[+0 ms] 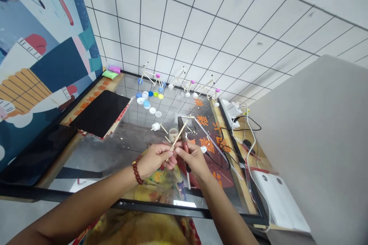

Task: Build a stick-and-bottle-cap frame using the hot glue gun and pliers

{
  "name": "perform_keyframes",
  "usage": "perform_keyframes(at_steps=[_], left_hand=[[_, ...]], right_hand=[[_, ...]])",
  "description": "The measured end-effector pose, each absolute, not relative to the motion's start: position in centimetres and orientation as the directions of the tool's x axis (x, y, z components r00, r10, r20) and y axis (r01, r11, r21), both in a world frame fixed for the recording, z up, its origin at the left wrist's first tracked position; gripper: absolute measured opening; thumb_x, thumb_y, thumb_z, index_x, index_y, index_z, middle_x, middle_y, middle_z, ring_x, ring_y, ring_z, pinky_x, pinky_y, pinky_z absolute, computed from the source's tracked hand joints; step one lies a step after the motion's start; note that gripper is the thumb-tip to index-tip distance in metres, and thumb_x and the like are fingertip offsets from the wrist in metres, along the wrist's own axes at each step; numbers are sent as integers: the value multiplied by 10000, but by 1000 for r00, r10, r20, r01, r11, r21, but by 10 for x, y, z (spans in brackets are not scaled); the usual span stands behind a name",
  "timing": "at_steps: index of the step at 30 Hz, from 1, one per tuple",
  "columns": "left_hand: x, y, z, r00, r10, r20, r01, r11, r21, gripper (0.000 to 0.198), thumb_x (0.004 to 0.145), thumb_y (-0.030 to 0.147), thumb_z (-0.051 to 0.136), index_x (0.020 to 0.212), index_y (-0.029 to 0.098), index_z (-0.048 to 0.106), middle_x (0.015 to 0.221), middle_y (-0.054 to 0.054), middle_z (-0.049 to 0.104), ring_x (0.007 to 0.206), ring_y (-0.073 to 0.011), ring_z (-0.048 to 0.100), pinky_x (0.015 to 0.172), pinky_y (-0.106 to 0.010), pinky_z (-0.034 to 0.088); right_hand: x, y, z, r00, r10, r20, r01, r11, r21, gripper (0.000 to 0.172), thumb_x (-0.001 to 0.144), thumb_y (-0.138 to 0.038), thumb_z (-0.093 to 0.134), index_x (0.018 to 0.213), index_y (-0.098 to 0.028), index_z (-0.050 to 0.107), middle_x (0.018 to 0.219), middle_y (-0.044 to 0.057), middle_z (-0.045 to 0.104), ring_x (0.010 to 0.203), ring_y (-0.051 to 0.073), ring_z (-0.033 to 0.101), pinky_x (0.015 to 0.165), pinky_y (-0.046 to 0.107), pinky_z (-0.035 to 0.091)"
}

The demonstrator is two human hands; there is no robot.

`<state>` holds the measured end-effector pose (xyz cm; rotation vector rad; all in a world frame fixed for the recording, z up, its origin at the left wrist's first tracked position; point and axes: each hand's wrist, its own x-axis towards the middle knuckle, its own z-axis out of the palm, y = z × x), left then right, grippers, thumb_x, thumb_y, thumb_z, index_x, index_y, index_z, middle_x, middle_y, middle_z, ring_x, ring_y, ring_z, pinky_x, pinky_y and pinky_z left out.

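My left hand (156, 157), a beaded bracelet at its wrist, pinches a thin pale wooden stick (180, 134) that slants up and away to the right. Close beside it, my right hand (196, 160) is closed around the reddish-brown handle of a knife (180, 124). The dark blade points away from me, near the stick; whether they touch I cannot tell. Just beyond my fingers stands a small clear cup (173, 134). A white cap-like piece (155, 126) and short cut stick bits (164, 128) lie left of it on the glass tabletop (115, 160).
Several coloured bottle caps (146, 104) lie farther back. Along the wall stand three stick models (152, 78) with cap wheels. A black folder (100, 113) lies left. Cables (250, 141) and a white case (278, 199) are at the right, beside a grey panel (322, 141).
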<state>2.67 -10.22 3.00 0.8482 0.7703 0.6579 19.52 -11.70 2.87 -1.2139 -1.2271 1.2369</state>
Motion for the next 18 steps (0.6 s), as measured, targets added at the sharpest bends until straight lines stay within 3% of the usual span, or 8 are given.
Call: perform_keyframes(at_steps=[6,9,12,15,18], left_hand=[[23,-94,33,590,726,-353,-117,509,852,476,696,572,748,698,100,683,681,-76,684,586,-125,646,610,-248,542],[21,-84,43,615,714,-335,-112,499,859,457,688,522,779,873,110,709,806,-88,715,714,-138,684,690,-238,541],[21,-72,50,597,734,-323,-90,461,883,460,733,477,753,1018,119,705,802,-75,712,692,-124,673,670,-224,522],[26,-62,51,595,727,-342,-64,467,882,410,717,433,761,956,103,718,740,-65,703,608,-118,647,645,-245,522],[33,-53,49,593,708,-384,-67,518,853,347,659,376,799,859,102,722,723,-68,710,651,-142,673,686,-270,533]], right_hand=[[187,-103,30,-22,999,-27,29,-26,-999,236,666,-428,826,642,-216,723,721,9,595,702,159,545,672,290,472],[186,-97,30,9,1000,-15,51,-15,-999,250,660,-441,828,643,-213,726,704,12,573,683,156,520,641,285,464],[186,-91,31,52,999,10,75,6,-997,244,670,-439,821,650,-213,728,675,7,571,677,157,511,646,292,459],[189,-85,35,66,997,32,95,26,-995,246,691,-443,805,647,-215,725,664,2,586,698,163,526,711,321,464],[196,-78,37,57,996,63,120,56,-991,242,699,-437,801,630,-221,716,688,9,613,775,184,550,788,353,459]])
